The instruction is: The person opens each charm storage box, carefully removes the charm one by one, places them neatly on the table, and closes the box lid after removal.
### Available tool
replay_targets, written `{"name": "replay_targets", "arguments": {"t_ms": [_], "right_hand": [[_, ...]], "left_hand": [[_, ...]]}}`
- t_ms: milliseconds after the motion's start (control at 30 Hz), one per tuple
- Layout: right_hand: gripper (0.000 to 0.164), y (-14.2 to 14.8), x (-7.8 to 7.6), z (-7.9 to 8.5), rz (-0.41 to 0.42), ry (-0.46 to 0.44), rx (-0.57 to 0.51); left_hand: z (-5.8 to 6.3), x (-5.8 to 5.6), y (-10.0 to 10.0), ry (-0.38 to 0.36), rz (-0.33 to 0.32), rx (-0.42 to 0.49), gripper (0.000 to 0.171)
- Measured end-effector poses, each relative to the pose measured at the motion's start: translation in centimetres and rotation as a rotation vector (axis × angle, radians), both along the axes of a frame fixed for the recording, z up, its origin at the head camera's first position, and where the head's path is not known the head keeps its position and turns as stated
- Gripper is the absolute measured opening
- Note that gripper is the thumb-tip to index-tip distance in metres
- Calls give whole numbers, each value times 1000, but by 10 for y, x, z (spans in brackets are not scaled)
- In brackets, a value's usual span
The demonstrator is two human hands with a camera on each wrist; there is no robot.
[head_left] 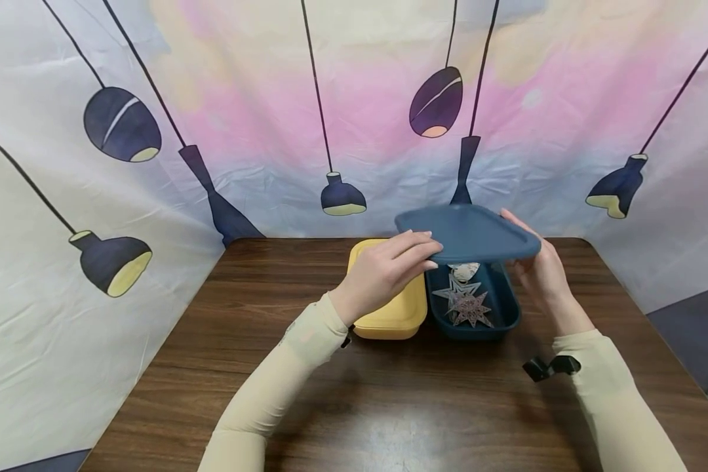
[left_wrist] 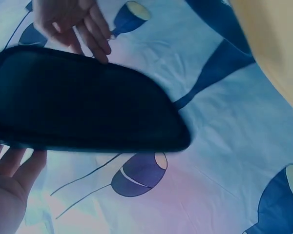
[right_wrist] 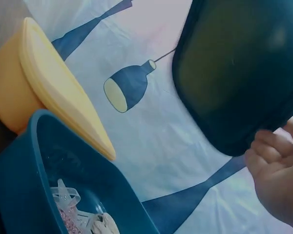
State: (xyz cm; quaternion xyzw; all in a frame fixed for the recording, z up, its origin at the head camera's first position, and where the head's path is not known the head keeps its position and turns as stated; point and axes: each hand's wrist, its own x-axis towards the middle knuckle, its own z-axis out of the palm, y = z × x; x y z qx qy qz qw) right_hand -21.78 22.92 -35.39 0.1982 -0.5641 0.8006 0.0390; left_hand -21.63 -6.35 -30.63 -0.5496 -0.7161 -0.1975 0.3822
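A blue lid is held raised and tilted over the blue box, hiding the box's far part in the head view. My left hand pinches the lid's near left edge, fingers on top and thumb lower. At the lid's right side, my right hand grips the rim, its fingers curled at the edge in the right wrist view. Inside the box lie a pinkish glittery star, a silvery star and a whitish ornament. The lid's dark underside shows in the left wrist view.
A yellow box with its lid on stands directly left of the blue box. Both are on a brown wooden table, near its back edge. A cloth printed with lamps hangs behind.
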Motion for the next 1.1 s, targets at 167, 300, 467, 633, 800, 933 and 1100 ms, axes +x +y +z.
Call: {"name": "replay_targets", "arguments": {"t_ms": [167, 300, 467, 633, 800, 933, 1100], "right_hand": [[53, -8, 0, 0, -198, 68, 330], [52, -16, 1, 3, -350, 76, 565], [49, -25, 2, 7, -401, 33, 524], [38, -34, -3, 8, -393, 70, 391], [34, -50, -13, 11, -426, 86, 353], [42, -64, -19, 10, -429, 63, 383], [48, -76, -21, 5, -412, 34, 476]], "left_hand": [[9, 0, -8, -81, -46, 70, 26], [16, -1, -17, -140, -70, 100, 33], [26, -2, -25, -163, -84, 107, 35], [35, -4, -35, -180, -87, 92, 39], [45, -9, -47, -223, -86, 140, 41], [51, -13, -57, -234, -62, 212, 44], [60, -16, -71, -263, -37, 280, 41]]}}
